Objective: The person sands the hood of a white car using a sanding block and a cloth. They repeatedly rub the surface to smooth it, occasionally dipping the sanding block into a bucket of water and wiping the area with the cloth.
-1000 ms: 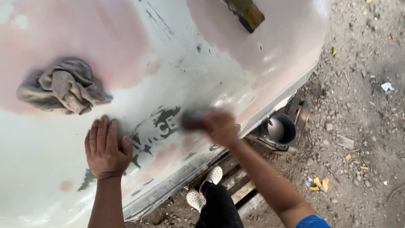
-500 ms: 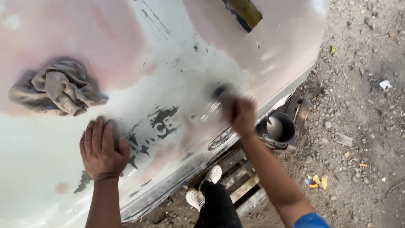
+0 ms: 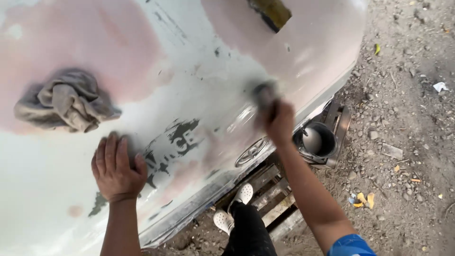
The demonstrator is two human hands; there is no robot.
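Observation:
A large white and pinkish car body panel lies before me, with worn dark lettering near its lower edge. My left hand rests flat on the panel beside that lettering, fingers spread and holding nothing. My right hand grips a small dark sanding block and presses it on the panel near the right edge; the block is motion-blurred. A crumpled grey-brown rag lies on the panel to the upper left, apart from both hands.
Below the panel's edge stands a dark round pot on a wooden pallet. My white shoes stand on the pallet. Gravelly dirt ground with scraps and litter spreads to the right. A dark opening shows at the panel's top.
My right hand has slid the sanding block up and to the right across the panel. The left hand and the rag have stayed where they were.

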